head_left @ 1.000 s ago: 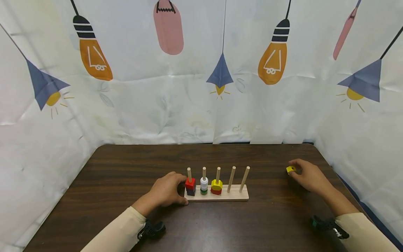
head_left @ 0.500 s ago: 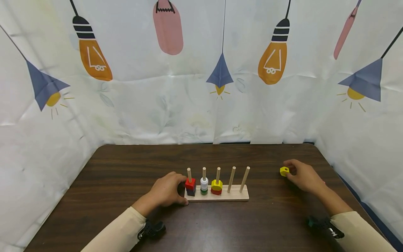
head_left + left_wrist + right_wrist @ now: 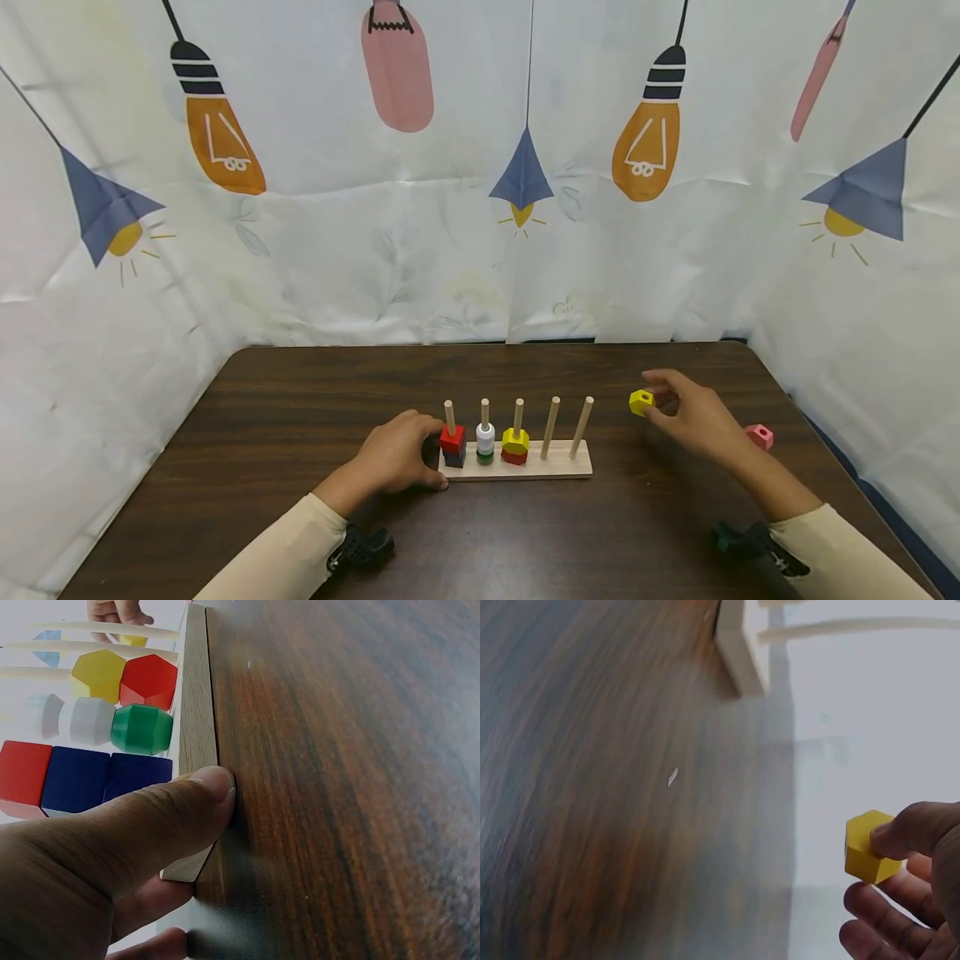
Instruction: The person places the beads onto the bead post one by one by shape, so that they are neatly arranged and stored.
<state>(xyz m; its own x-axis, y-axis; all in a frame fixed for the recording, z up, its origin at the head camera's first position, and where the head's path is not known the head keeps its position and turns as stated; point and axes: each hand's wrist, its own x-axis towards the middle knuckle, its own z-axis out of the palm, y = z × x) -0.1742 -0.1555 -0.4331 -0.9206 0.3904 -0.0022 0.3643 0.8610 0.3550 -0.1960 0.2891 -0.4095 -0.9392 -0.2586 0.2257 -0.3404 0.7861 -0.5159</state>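
A wooden peg stand point(image 3: 517, 472) rests on the table, with upright pegs along its base. Its left end is gripped by my left hand point(image 3: 399, 454); the thumb point(image 3: 214, 784) lies on the front edge. Dark blue cubes point(image 3: 75, 778) and a red cube point(image 3: 452, 437) fill the leftmost peg. Green point(image 3: 142, 729) and white beads point(image 3: 485, 437) are on the second. The third carries a red bead point(image 3: 514, 457) under a yellow one point(image 3: 515, 440). The two right pegs are bare. Right of the stand, my right hand point(image 3: 690, 417) pinches a yellow hexagonal bead point(image 3: 866, 847) between thumb and fingers.
A pink bead point(image 3: 760, 436) lies on the table near the right forearm, partly covered by it. The brown wood-grain table point(image 3: 525, 542) ends at a white patterned curtain point(image 3: 450, 267) at the back and sides.
My right hand has moved left toward the stand with the yellow bead, and the pink bead has come into view behind the forearm. The left hand stays on the stand.
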